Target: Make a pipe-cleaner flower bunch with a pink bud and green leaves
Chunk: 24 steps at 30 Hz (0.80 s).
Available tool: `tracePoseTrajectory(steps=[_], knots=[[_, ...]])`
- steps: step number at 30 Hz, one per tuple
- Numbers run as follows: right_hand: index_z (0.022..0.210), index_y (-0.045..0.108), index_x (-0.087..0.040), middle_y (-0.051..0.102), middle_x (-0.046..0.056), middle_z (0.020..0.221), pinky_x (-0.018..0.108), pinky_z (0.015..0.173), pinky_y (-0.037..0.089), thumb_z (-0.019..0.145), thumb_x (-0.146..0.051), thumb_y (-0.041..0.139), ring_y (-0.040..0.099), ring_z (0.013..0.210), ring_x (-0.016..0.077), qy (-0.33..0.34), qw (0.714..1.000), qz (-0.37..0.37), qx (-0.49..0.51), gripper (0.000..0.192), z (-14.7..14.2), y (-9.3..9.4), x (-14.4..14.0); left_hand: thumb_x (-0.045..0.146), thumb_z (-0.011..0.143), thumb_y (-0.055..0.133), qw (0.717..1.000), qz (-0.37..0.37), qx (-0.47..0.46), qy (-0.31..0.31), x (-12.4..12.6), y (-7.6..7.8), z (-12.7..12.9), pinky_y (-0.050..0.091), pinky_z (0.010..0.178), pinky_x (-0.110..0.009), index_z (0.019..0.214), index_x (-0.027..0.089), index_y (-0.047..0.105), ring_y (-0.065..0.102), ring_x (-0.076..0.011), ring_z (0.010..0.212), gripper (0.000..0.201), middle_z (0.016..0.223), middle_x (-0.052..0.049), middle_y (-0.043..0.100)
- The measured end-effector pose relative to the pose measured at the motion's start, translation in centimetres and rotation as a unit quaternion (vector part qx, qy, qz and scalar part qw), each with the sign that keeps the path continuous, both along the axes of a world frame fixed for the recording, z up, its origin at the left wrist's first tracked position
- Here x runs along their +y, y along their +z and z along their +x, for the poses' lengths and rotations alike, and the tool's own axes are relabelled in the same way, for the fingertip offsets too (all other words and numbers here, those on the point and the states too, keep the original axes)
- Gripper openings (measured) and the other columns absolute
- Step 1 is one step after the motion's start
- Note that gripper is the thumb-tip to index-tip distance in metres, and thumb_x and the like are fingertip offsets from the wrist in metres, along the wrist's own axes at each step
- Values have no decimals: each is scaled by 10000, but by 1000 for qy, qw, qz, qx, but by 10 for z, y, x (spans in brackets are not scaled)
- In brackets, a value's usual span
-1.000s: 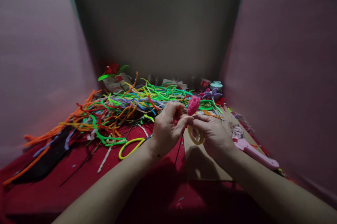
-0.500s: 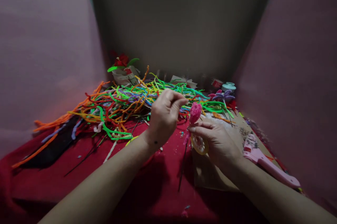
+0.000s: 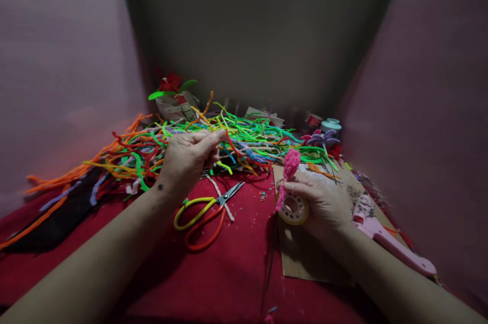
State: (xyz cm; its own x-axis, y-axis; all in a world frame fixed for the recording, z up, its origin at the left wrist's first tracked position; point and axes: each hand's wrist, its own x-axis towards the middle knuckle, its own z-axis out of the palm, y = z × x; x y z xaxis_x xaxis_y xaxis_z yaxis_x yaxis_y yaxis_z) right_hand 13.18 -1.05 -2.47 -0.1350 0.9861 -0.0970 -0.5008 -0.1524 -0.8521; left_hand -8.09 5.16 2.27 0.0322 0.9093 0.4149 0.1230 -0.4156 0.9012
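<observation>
Pink pipe-cleaner bud (image 3: 292, 163) stood tilted slightly to the right above the fingertips of the right hand (image 3: 318, 202), over the near end of a sheet of cardboard (image 3: 305, 263). That hand was closed in a pinch, thumb and finger gripping the bud at its narrow base, where a pink tail hung down. Against the same hand, just below the pinch, was a yellow-rimmed tape roll (image 3: 299, 216); how the fingers kept it there could not be told. A thin dark stem (image 3: 270, 268) ran downward beneath the tail.

Well apart from the bud, the left hand (image 3: 190, 156) was raised in front of a heap of multicoloured pipe cleaners (image 3: 251, 136), its fingers curled and the thumb pressed against them; whether anything fine was caught between them could not be told.

Between the hands, on the red cloth (image 3: 236, 283), lay scissors (image 3: 221, 201) with one yellow and one red handle, crossing a white pipe cleaner (image 3: 231, 213). A pink-handled tool (image 3: 400, 253) rested beside the right forearm. Farther back were a purple flower (image 3: 324, 138) and a pale blue jar (image 3: 331, 125).
</observation>
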Motion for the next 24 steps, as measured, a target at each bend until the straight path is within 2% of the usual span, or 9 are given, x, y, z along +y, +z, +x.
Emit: tracePoseTrajectory(steps=[2,5,6,8,10,14,18,21,24], knots=[[674,641,-183,617,-3,604,267,530,405,601,-147,686,512,512,124,-13,1000,1,-10,93,1,-2,2,210,694,649,999,-17,-7,-44,2,-4,-4,355,451,-165,651,138,562,464,-52,490,121,576,24,527],[708,666,-175,650,11,637,258,514,405,592,-149,696,527,510,123,-24,1000,-13,-14,123,3,-5,4,107,574,714,988,-65,-33,-134,0,-10,2,421,498,-174,946,174,535,537,-71,580,419,770,22,589],[709,671,-172,652,9,631,253,506,400,589,-150,702,526,502,119,-29,999,-21,-12,126,4,-5,5,101,563,722,987,-71,-35,-139,-2,-11,7,431,508,-176,921,169,527,540,-69,584,413,787,21,590],[695,675,-170,650,3,608,243,485,385,575,-149,714,521,482,112,-42,999,-32,-10,128,4,-5,7,148,604,718,989,-86,-28,-120,-9,-14,16,389,458,-156,734,149,508,500,-54,498,247,615,44,549],[676,674,-166,652,1,601,238,475,375,560,-149,721,521,476,108,-47,998,-40,-5,126,4,-4,8,204,688,668,975,-150,-10,-163,-15,-16,25,336,400,-150,670,144,507,457,-54,417,172,482,45,509],[679,671,-162,659,4,614,239,481,374,570,-147,715,531,484,112,-41,999,-31,-1,118,2,-2,8,274,753,622,899,-290,-99,-311,-19,-23,36,349,382,-160,661,132,532,417,-47,365,191,456,33,501],[713,672,-164,662,4,623,243,504,390,583,-163,722,549,498,118,-30,999,-27,-3,139,2,-4,9,296,801,572,822,-377,-201,-377,-18,-29,43,318,357,-153,648,126,509,330,-19,338,237,491,52,444],[725,679,-168,669,9,632,253,515,403,594,-179,719,552,497,123,-26,999,-29,-1,138,4,-8,10,277,792,583,804,-388,-237,-383,-19,-31,47,284,346,-144,657,125,503,313,-8,354,219,561,49,445],[730,691,-163,681,27,649,267,531,417,604,-188,709,570,521,140,-30,999,-29,-11,130,5,-9,10,274,788,581,802,-390,-241,-383,-21,-34,49,269,339,-148,670,122,518,322,-11,363,203,587,40,459]])
